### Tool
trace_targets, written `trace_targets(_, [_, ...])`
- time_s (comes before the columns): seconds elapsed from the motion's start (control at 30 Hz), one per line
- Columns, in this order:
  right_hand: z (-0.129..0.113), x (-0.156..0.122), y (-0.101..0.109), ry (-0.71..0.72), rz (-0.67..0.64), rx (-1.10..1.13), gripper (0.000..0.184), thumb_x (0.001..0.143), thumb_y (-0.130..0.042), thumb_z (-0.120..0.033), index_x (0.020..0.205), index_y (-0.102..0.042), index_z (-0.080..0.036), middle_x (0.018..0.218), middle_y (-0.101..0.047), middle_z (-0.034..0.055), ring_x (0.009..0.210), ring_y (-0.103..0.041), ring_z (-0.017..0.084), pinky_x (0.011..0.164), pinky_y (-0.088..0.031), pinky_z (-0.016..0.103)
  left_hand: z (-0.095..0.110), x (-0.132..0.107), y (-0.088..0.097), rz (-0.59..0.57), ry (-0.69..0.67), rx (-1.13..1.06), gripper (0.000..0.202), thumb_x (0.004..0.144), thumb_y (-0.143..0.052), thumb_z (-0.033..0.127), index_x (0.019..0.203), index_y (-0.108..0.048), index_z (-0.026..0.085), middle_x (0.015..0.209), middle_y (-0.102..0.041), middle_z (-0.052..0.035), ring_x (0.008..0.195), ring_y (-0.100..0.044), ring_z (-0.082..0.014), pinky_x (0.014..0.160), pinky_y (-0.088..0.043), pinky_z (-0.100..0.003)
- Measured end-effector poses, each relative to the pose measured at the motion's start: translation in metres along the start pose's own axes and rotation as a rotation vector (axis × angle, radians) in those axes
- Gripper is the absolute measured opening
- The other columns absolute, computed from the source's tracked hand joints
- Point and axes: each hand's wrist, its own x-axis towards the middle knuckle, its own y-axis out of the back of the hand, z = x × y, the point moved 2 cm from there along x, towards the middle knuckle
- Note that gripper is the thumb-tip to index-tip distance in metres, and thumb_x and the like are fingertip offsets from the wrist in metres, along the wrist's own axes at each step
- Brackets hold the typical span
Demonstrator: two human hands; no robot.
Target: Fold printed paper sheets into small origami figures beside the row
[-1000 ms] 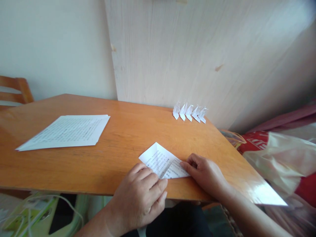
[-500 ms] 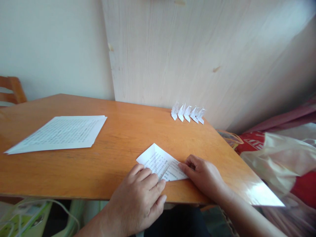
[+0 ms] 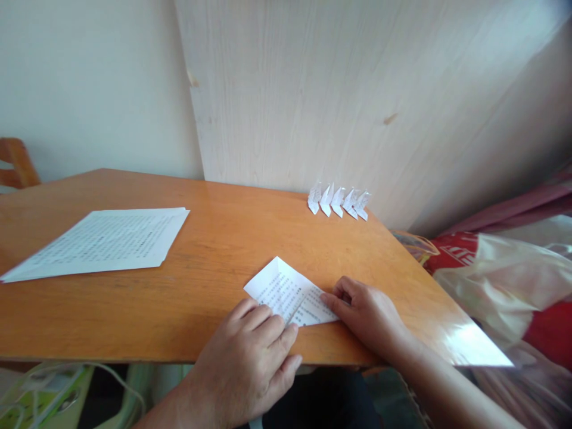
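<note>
Far left edge of the frame, there's a bit of a wooden chair (image 3: 13, 164). Left of the middle, a stack of printed sheets (image 3: 102, 241) lies flat on the orange wooden table (image 3: 210, 238). Bottom centre, the left hand (image 3: 250, 369) is laid flat, fingers together, pressing down on the lower-left edge of the folded paper (image 3: 286, 291). That paper sits near the table's front edge, with one corner pointing away. The right hand (image 3: 366, 313) touches its right corner with the index fingertip, other fingers curled in; can't tell if the thumb nips the paper. Higher up, a row of small folded paper pieces (image 3: 338, 202) stands by a pale wooden board (image 3: 357, 89). Far right, a plastic bag (image 3: 504, 280).
</note>
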Motion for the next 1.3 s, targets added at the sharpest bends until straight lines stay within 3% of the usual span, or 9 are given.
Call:
trace_targets(0.27, [-0.0006,0.0001,-0.0001,0.010,0.006,0.000,0.031,0.092,-0.058,-0.050,0.076,-0.062,-0.024,0.071,-0.069,0.0008,0.062,-0.060,0.017,0.055,-0.030,0.028,-0.0009,-0.0036,-0.0009,0.035,-0.042,-0.001,0.019,0.094,-0.056,0.029,0.104,-0.070,0.020,0.078,-0.064,-0.0035,0.077,-0.059,-0.0210,0.073,-0.046,-0.041])
trace_targets(0.47, [-0.0020,-0.0008,0.0008,0.006,0.000,-0.003,0.031,0.093,-0.056,-0.049,0.076,-0.063,-0.024,0.071,-0.069,-0.0002,0.063,-0.060,0.016,0.056,-0.030,0.028,-0.0015,-0.0030,-0.0017,0.048,-0.034,-0.016,0.031,0.093,-0.058,0.033,0.119,-0.066,0.017,0.083,-0.065,-0.0046,0.077,-0.059,-0.0218,0.075,-0.047,-0.042])
trace_targets(0.7, [0.0017,-0.0011,-0.0018,0.007,0.004,0.006,0.030,0.093,-0.057,-0.049,0.076,-0.061,-0.024,0.069,-0.067,-0.0005,0.062,-0.058,0.016,0.056,-0.029,0.027,-0.0024,-0.0026,-0.0049,-0.026,0.015,-0.024,0.028,0.093,-0.059,0.038,0.111,-0.068,0.019,0.083,-0.064,-0.0043,0.081,-0.059,-0.0241,0.077,-0.046,-0.045])
trace_targets(1.3, [-0.0043,0.0005,0.0012,-0.013,0.020,-0.013,0.028,0.091,-0.059,-0.047,0.076,-0.062,-0.024,0.069,-0.068,-0.0007,0.062,-0.059,0.016,0.056,-0.028,0.028,-0.0023,-0.0046,-0.0072,-0.010,0.044,-0.046,0.019,0.090,-0.062,0.034,0.105,-0.068,0.023,0.085,-0.065,-0.0020,0.083,-0.056,-0.0239,0.084,-0.041,-0.046])
